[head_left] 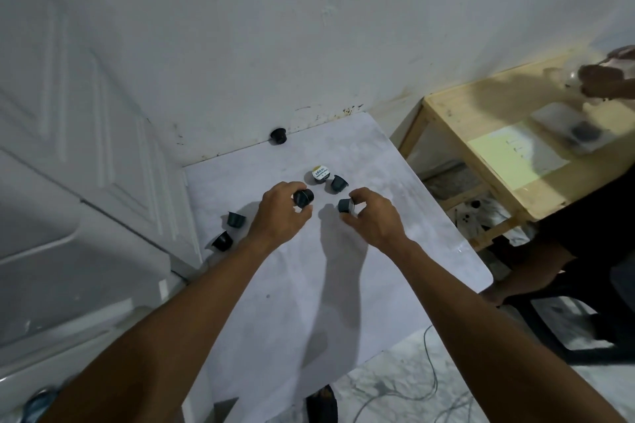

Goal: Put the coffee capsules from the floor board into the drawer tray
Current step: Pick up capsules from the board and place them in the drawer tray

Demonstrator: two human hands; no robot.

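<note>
Two bare forearms stretched forward over a pale floor board (326,285). Left hand (281,213) curled around a dark coffee capsule (303,198), pinched between thumb and fingertips. Right hand (372,216) close beside it, gripping a second dark capsule (345,205) the same way. Unclear whether either is lifted off the board. Left of the left hand, a nearer tipped capsule (222,241) and a tipped capsule (236,219), both close to the board's edge. Just beyond both hands, a white-lidded capsule (319,174), label up, beside a small dark capsule (338,183). Farther beyond, a lone capsule (278,136) against the wall. Far to the right of the right hand, a wooden table (481,120) bearing a blurred pale tray (570,129), another person's hand (601,81) above it.
</note>
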